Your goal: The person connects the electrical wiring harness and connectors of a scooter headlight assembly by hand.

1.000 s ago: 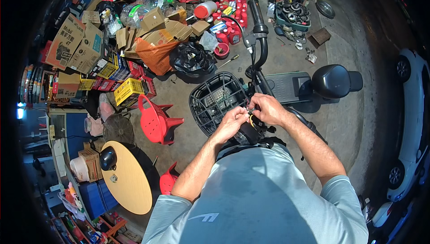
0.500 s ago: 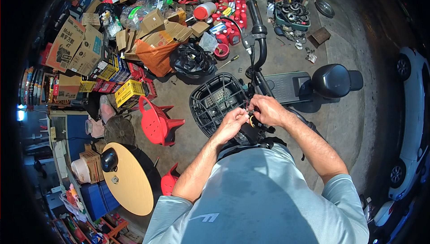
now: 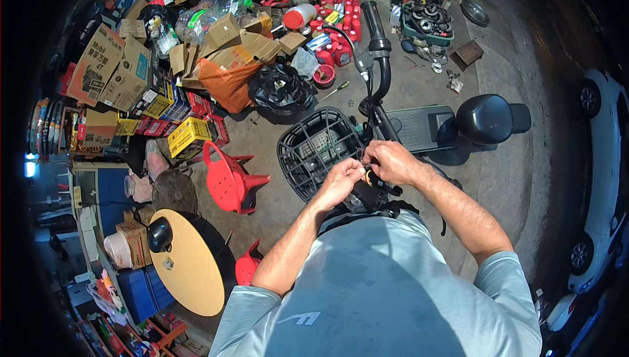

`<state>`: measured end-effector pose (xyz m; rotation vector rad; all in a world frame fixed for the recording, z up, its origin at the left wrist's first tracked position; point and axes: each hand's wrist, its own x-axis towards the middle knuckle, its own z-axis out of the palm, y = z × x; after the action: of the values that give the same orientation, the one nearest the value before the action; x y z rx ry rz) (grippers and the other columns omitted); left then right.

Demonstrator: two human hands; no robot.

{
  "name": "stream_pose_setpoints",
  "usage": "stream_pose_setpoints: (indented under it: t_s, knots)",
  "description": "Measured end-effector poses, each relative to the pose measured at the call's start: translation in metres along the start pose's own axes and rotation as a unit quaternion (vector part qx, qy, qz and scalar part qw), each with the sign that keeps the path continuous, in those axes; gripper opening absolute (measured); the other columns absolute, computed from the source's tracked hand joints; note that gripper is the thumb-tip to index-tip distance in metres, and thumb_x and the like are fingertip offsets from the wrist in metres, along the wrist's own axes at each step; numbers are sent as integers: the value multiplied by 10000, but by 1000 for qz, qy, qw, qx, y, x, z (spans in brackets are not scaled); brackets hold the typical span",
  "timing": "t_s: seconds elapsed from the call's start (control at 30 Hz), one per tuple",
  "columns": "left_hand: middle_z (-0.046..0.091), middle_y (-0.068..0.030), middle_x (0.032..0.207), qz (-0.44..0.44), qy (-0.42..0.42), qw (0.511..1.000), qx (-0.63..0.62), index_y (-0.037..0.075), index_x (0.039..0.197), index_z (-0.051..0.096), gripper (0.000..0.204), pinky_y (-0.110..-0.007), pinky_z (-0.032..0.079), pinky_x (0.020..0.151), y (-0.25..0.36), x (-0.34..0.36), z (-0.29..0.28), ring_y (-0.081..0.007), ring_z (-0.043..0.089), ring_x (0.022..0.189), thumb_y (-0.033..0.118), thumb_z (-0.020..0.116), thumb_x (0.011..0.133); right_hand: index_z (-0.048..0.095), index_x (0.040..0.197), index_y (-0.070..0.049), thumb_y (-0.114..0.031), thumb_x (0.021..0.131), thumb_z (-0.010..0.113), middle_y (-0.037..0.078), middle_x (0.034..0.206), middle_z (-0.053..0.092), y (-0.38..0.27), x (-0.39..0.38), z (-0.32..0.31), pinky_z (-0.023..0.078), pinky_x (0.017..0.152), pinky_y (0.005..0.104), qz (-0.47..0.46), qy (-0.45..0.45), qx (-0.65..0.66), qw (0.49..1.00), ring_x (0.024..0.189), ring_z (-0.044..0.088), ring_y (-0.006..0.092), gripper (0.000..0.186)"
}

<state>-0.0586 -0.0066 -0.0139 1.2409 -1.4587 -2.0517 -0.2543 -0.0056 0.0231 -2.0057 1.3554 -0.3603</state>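
Both hands meet over the handlebar (image 3: 381, 72) of an electric scooter, where thin wires (image 3: 369, 177), one of them yellow, show between them. My left hand (image 3: 339, 183) pinches a wire between thumb and forefinger. Close against it, my right hand (image 3: 393, 162) has its fingers bent and closed at the same wires; its fingertips are partly hidden. Just left of the hands sits the scooter's black wire basket (image 3: 314, 150). The scooter's footboard (image 3: 419, 126) and black seat (image 3: 483, 118) extend to the right.
A red plastic chair (image 3: 229, 179) and a round wooden table (image 3: 193, 265) stand at left. Cardboard boxes (image 3: 121, 72), a black plastic bag (image 3: 278, 88) and red bottles (image 3: 347, 26) are piled beyond. A bin of metal parts (image 3: 427, 23) lies far right; a white car (image 3: 597, 180) is at the right edge.
The yellow wire has shifted slightly beside my fingers. Both hands stay in nearly the same place, still closed.
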Motion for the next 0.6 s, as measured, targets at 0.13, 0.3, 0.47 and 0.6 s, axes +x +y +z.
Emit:
stream_pose_setpoints:
  t_s: [0.13, 0.3, 0.47, 0.6]
  knots:
    - [572, 34, 855, 0, -5, 1000, -12, 29, 984, 570, 126, -193, 402, 690, -2, 1, -2, -27, 492, 781, 145, 528, 960, 631, 897, -24, -42, 754, 615, 149, 948, 631, 1, 0, -1, 495, 831, 423, -4, -2, 8, 1000, 958, 610, 338, 145]
    - [591, 15, 909, -3, -23, 999, -33, 22, 1014, 575, 144, -197, 423, 736, -7, 1, -9, -40, 519, 831, 145, 522, 961, 632, 896, -29, -50, 755, 619, 140, 944, 638, 4, 0, -2, 492, 831, 427, -2, 0, 26, 1000, 961, 609, 336, 143]
    - [600, 3, 944, 11, -27, 999, -30, 21, 1028, 572, 142, -205, 431, 773, -3, 1, -8, -51, 529, 861, 133, 509, 967, 629, 883, -24, -50, 749, 625, 138, 937, 644, 6, 0, -2, 488, 838, 429, 4, -2, 39, 999, 962, 610, 332, 136]
    - [601, 3, 945, 16, -24, 999, -33, 21, 1020, 573, 141, -208, 430, 781, -6, 3, -8, -52, 529, 864, 135, 507, 971, 626, 873, -19, -43, 742, 621, 142, 931, 645, 6, 2, -2, 491, 834, 428, 4, -2, 36, 999, 950, 613, 336, 133]
